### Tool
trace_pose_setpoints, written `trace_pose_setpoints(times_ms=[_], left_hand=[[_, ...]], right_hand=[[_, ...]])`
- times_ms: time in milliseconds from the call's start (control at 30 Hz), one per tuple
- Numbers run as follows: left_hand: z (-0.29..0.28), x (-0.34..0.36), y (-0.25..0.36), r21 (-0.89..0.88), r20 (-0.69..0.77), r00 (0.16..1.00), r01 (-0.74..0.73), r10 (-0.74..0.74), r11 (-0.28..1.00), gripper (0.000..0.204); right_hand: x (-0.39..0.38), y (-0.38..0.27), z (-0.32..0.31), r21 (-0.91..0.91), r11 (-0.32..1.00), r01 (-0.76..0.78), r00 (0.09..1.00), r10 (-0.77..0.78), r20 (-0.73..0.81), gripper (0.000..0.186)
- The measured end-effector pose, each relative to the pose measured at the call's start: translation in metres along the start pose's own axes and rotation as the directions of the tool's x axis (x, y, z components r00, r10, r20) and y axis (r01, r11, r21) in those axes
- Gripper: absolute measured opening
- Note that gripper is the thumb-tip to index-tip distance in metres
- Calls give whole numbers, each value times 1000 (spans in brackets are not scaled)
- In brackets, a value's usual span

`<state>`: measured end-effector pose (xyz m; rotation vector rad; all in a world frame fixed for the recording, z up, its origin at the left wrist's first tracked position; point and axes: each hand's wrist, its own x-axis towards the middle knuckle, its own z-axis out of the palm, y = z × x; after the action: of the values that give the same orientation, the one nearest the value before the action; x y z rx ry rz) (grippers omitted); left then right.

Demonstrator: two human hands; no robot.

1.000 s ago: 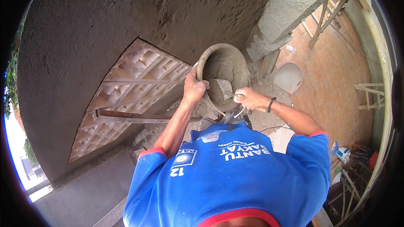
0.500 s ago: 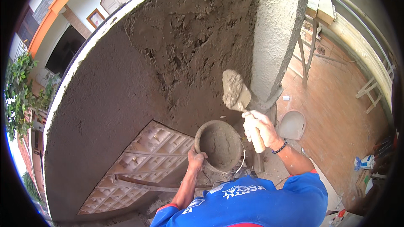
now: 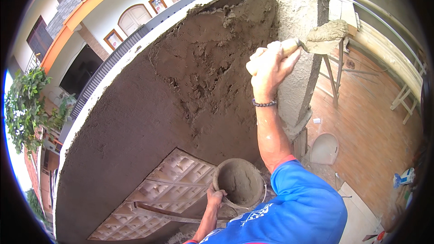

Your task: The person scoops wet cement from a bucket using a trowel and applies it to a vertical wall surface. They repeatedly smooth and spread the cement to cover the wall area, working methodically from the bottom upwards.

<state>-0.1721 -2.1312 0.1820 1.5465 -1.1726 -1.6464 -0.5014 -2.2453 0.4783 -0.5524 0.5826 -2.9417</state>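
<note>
My right hand (image 3: 271, 65) is raised in front of the wall's upper right part, its fingers closed round the handle of a trowel (image 3: 316, 46). A thick lump of wet mortar (image 3: 332, 30) lies on the blade, which reaches past the pale column to the right. Lower down, my left hand (image 3: 216, 197) grips the left rim of a bucket (image 3: 220, 173) partly filled with grey mortar (image 3: 244, 185). The wall (image 3: 122, 122) is coated in mortar, smooth on the left and rough and pitted (image 3: 212, 72) at the upper right.
A pale rough column (image 3: 294, 79) borders the wall on the right. Patterned vent blocks (image 3: 158, 190) are set low in the wall, with a wooden strip (image 3: 172, 216) across them. Right of the column, a pale basin (image 3: 324, 149) stands on the brown floor (image 3: 361, 122), below a wooden trestle (image 3: 335, 79).
My right hand has swung up and forward with the loaded trowel, from above the bucket to the column. The blade now points right. My left hand keeps hold of the bucket.
</note>
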Motion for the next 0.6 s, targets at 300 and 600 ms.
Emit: trace_pose_setpoints(times_ms=[300, 600], left_hand=[[-9, 1, -11, -29, -25, 1000, 8, -9, 1000, 64], [-9, 1, -13, 18, -29, 999, 42, -41, 999, 67]], right_hand=[[-21, 51, 7, -375, 903, -208, 901, 326, 285, 49], [-2, 53, -97, 259, 699, -666, 745, 613, 262, 38]])
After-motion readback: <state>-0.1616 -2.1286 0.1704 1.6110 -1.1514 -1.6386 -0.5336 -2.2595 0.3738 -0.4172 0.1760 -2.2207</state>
